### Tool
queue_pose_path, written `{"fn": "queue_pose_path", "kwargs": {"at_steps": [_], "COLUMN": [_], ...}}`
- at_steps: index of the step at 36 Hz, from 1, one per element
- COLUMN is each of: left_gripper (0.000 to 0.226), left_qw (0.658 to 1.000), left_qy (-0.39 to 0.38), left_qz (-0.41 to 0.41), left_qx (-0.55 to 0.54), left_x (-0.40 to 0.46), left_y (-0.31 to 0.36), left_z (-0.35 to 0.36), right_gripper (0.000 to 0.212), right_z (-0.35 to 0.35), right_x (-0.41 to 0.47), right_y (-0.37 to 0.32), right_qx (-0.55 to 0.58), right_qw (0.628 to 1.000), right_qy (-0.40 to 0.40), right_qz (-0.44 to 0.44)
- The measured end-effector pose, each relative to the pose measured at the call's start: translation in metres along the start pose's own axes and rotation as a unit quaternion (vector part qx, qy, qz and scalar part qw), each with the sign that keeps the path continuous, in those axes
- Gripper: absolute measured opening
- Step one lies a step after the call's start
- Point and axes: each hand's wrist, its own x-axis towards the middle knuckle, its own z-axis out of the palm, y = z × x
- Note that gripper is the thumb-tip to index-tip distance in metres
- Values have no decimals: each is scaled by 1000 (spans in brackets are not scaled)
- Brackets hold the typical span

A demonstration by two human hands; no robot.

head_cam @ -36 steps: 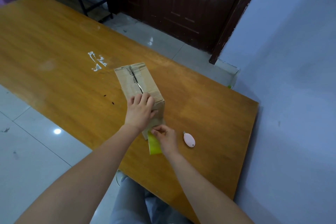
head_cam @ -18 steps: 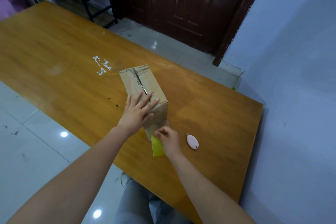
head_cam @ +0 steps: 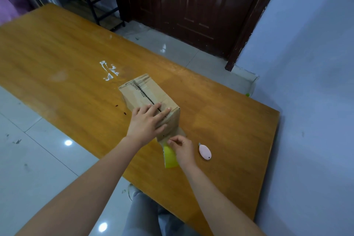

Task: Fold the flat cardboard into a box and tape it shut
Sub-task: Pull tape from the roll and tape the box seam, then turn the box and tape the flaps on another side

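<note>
The box (head_cam: 151, 101) is plain brown cardboard, matt, with scuffed, torn paper along its top seam. The bench (head_cam: 57, 59) is orange-brown wood with a smooth, slightly glossy varnish, marked by a white scraped patch (head_cam: 109, 71). The small cutter (head_cam: 205, 151) looks like smooth pink plastic. The floor (head_cam: 28, 159) is glossy pale tile; the door (head_cam: 191, 5) is dark, worn wood.

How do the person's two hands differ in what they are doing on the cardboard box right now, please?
The left hand lies flat with straight fingers on top of the cardboard box, across its centre seam; the right hand has curled fingers, pinching at the bottom of the box's near end, above the yellow piece. The left sits higher, on the box; the right is down by the table. Both touch the box.
</note>
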Motion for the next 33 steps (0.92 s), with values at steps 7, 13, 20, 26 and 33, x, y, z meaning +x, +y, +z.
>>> {"fn": "queue_pose_path", "kwargs": {"at_steps": [7, 13, 20, 26, 33], "left_gripper": [61, 74, 68, 61, 26], "left_qw": [997, 995, 994, 963, 926], "left_qy": [-16, -41, -80, -27, -101], "left_qz": [-66, -95, -57, -62, 15], "left_qx": [24, 1, -48, -259, -363], "left_x": [9, 14, 25, 51, 87], "left_y": [34, 53, 43, 41, 65], "left_z": [-3, -4, -18, -54, -91], "right_gripper": [24, 27, 22, 24, 22], "right_z": [-29, -60, -89, -104, -102], "right_x": [8, 17, 20, 15, 16], "right_y": [-1, -1, -31, -85, -128], "right_qx": [3, 5, 23, -1, -15], "right_qw": [996, 985, 978, 990, 993], "right_qy": [83, 169, 206, 133, 84], "right_qz": [23, 25, 17, -37, -79]}}
